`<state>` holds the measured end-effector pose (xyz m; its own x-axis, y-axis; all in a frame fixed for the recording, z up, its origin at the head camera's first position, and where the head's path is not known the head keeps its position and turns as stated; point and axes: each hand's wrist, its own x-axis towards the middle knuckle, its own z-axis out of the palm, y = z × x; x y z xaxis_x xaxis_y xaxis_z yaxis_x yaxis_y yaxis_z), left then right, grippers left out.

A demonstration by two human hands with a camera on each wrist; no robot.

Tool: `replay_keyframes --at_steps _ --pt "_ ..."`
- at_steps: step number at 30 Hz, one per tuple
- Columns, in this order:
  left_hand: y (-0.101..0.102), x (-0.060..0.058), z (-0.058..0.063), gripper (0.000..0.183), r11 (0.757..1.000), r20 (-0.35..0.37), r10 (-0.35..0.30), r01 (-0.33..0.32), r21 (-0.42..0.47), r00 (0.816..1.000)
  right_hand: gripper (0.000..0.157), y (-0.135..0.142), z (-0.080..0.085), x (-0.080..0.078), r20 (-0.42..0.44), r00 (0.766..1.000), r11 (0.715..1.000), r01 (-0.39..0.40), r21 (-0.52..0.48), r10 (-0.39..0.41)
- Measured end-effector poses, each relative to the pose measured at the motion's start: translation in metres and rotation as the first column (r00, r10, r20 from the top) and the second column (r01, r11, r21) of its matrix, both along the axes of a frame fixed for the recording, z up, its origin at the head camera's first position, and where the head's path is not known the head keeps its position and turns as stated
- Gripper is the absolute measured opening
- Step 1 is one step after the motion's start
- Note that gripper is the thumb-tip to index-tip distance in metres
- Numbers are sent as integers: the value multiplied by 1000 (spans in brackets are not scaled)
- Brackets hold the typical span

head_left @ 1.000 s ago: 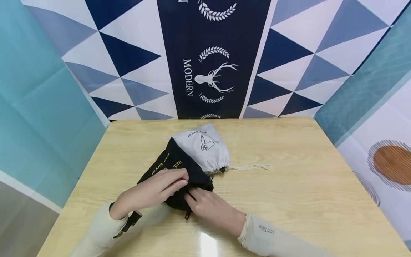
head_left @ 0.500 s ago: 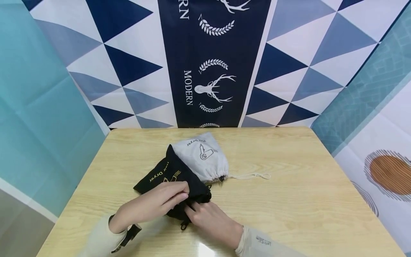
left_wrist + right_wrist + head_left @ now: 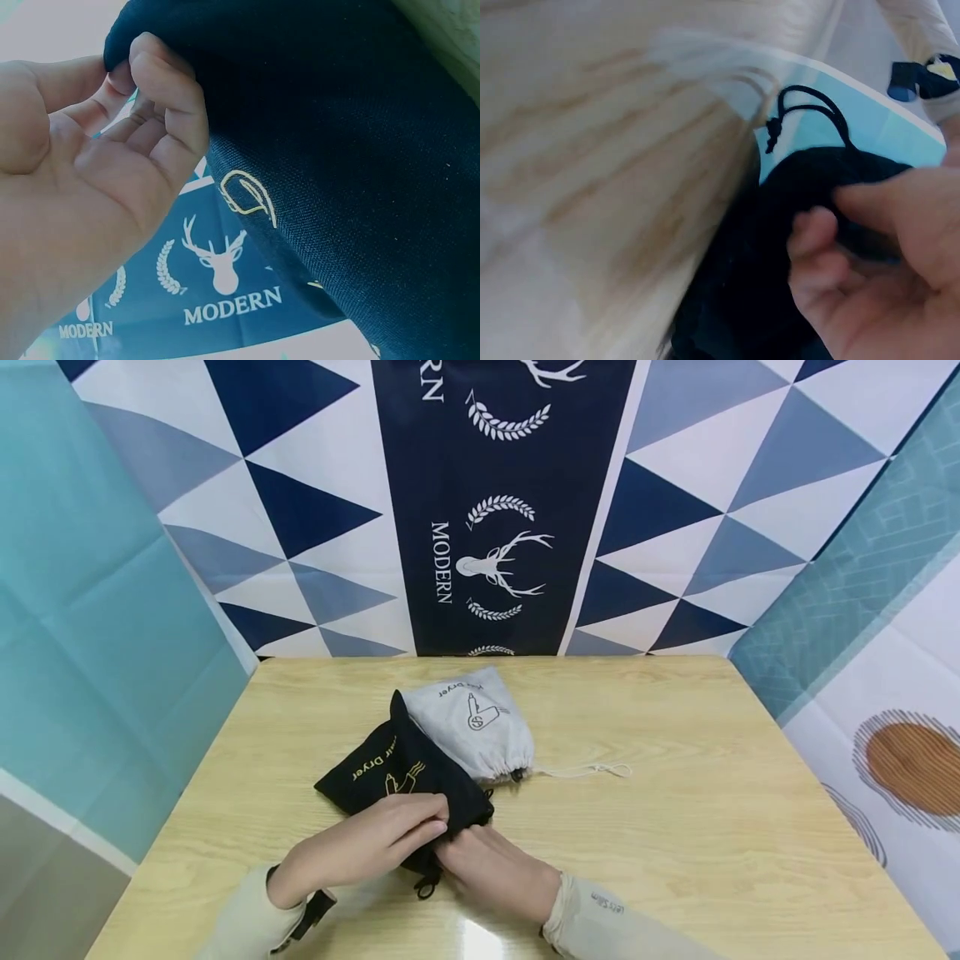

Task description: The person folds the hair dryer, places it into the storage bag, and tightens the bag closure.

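Observation:
A black drawstring bag with yellow "Hair Dryer" print lies at the table's middle, its mouth towards the lower right. My left hand pinches the edge of its cloth between thumb and fingers, as the left wrist view shows of the bag's fabric. At the mouth, my right hand has its fingers curled against the dark cloth and seems to grip the rim. A black cord loop sticks out beside it. Whatever is inside the bag is hidden.
A light grey drawstring bag with a hair dryer print lies behind, partly covered by the black one. Its white cord trails right over the wooden table. Patterned cloth hangs behind the table.
The head view has tilted slightly upward. My right fingers have curled in at the bag's mouth, and the black cloth near my left hand has been lifted and folded more.

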<state>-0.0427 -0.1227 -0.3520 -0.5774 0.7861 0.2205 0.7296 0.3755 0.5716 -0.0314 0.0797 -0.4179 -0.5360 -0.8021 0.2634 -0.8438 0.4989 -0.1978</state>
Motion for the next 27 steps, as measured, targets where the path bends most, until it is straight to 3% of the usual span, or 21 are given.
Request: replay_keyframes --at_steps 3,7,11,14,18,22,25,27 --pt "-3 0 -2 19 1000 -18 11 -11 -1 1000 16 0 3 0 3 1000 1000 -14 21 14" --pt "-3 -1 -3 19 1000 -49 30 -29 4 998 21 -5 3 2 -6 996 995 93 -31 -93" --pt "-2 0 -1 21 998 -39 64 -64 2 997 7 -10 1 2 138 974 969 199 -144 -179" --pt "-3 -4 4 22 994 -26 110 -110 0 994 26 -12 3 1 219 949 949 265 -171 -226" --pt "-7 -16 17 19 982 -65 188 -189 -4 980 23 -16 12 -1 157 936 911 344 -227 -314" --pt "-9 -29 29 18 971 -104 238 -237 19 966 17 -19 19 -4 85 944 851 325 -413 -319" --pt "-9 -35 34 18 970 -98 243 -242 29 965 14 -21 21 -7 61 964 804 250 -540 -259" --pt "-9 -37 35 19 973 -85 231 -230 24 969 14 -23 22 -8 18 977 788 184 -587 -214"
